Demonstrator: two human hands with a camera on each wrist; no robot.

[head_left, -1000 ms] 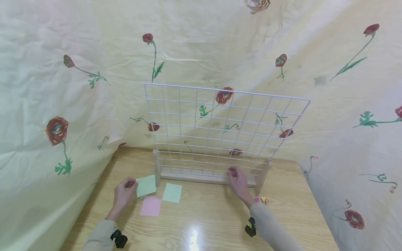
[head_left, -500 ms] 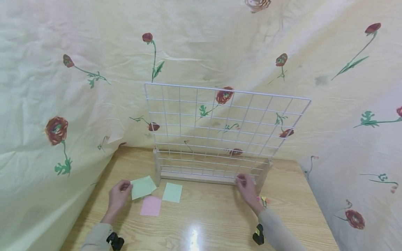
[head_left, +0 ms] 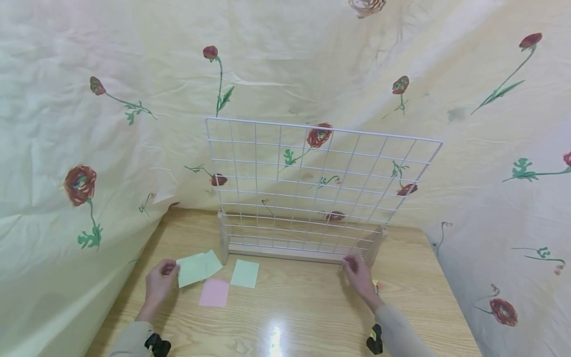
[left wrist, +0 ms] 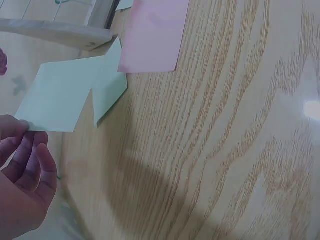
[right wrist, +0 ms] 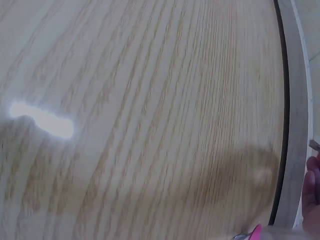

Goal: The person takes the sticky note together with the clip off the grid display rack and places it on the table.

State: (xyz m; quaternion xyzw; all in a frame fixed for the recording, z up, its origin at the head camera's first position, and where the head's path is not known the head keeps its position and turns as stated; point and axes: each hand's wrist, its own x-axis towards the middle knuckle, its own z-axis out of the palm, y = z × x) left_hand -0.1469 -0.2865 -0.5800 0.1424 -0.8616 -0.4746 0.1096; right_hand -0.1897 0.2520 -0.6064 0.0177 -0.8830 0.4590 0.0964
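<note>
My left hand point(head_left: 160, 280) pinches the corner of a pale green sticky note point(left wrist: 62, 97) between thumb and finger, raised over the table at the left. A second green sticky note point(left wrist: 111, 85) overlaps its far edge. Below these lies a pink sticky note point(head_left: 214, 292), and to its right another green one point(head_left: 245, 273). My right hand point(head_left: 358, 277) is at the right end of the rack's base bar. Its fingertips pinch a small red piece with a grey tip point(right wrist: 315, 145), mostly cut off by the right wrist view's edge.
A white wire grid rack point(head_left: 303, 198) stands on wooden feet point(head_left: 375, 246) at the back of the table point(head_left: 290, 312). Small colourful pieces point(head_left: 376, 285) lie beside my right wrist; a pink one point(right wrist: 256, 233) has a metal part. Flowered cloth point(head_left: 147, 114) surrounds the table.
My left hand has drawn the upper green note to the left, uncovering more of the second one. My right hand has come down and right, away from the wire grid.
</note>
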